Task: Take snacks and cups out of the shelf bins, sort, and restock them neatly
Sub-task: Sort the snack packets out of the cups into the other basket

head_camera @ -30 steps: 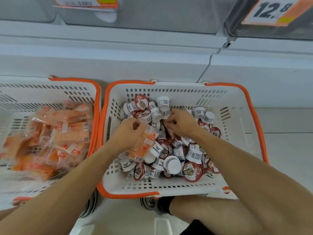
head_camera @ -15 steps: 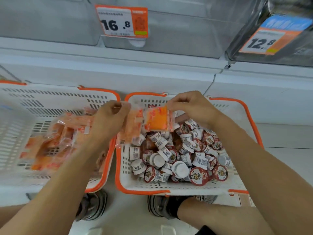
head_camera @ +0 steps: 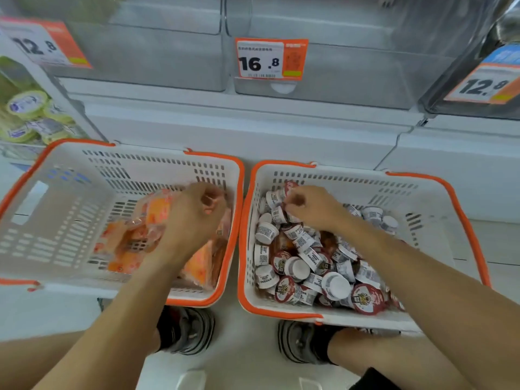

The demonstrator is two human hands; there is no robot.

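Half a second ago both my hands were lifted between the baskets, each pinching an orange snack packet I'd fished out of the cups. Now my left hand (head_camera: 197, 218) has come down into the left basket (head_camera: 56, 198), over the heap of orange packets (head_camera: 146, 235), fingers curled; the blur keeps me from telling whether a packet is still in them or already dropped. My right hand (head_camera: 309, 209) has gone back into the right basket (head_camera: 422, 192) and sits at the far-left corner of the cup pile (head_camera: 309, 257), fingertips curled in among the small sealed cups, probably nipping one (or a stray packet under them, I can't see which).

So the sort is moving along: packets are gathering on the left, cups stay on the right, and I see no orange showing on top of the cups. The clear shelf bins (head_camera: 323, 66) above, behind the 16.8 price tag (head_camera: 271, 59), are not yet restocked
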